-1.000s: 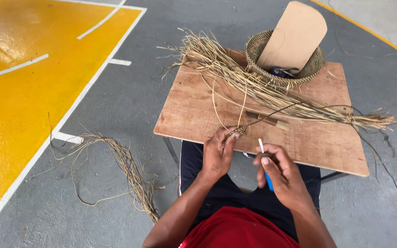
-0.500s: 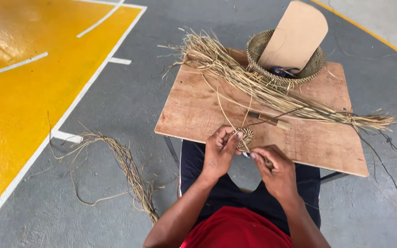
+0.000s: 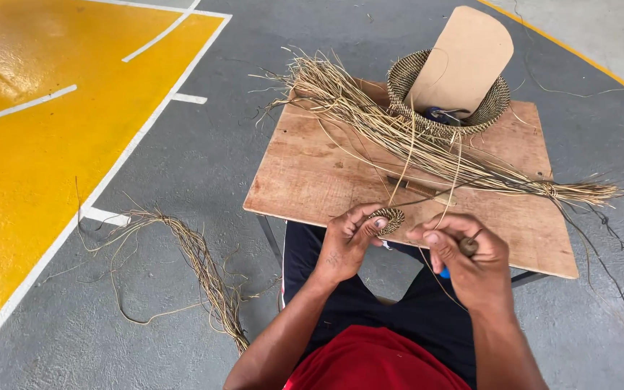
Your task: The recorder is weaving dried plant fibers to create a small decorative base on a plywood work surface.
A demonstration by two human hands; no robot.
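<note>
Grey concrete floor (image 3: 182,166) fills the head view, with a yellow painted zone (image 3: 30,166) edged by white lines on the left. On the floor stands a low wooden board (image 3: 312,173), set as a table just ahead of the person's knees.

The left hand (image 3: 344,242) is closed on a small round woven coil (image 3: 388,219), thumb pressed on its face and fingers curled behind it, so the coil sits pinched at the near edge of the board. Its wrist is bent slightly up and the forearm rises from the lower middle of the frame.

The right hand (image 3: 467,253) is curled into a loose fist just right of the coil, not touching it. The thumb lies along the forefinger, and a short dark tool end (image 3: 469,246) pokes out between the fingers; a bit of blue shows beneath the hand. A thin strand (image 3: 451,189) runs up from this hand toward the board. The forearm comes in from the lower right.

On the board, a long bundle of straw (image 3: 413,141) lies slantwise from upper left to right. Behind it sits a woven basket (image 3: 406,87) with a flat tan card (image 3: 464,58) leaning in it. A second loose straw heap (image 3: 196,267) lies on the floor, left of the person.
</note>
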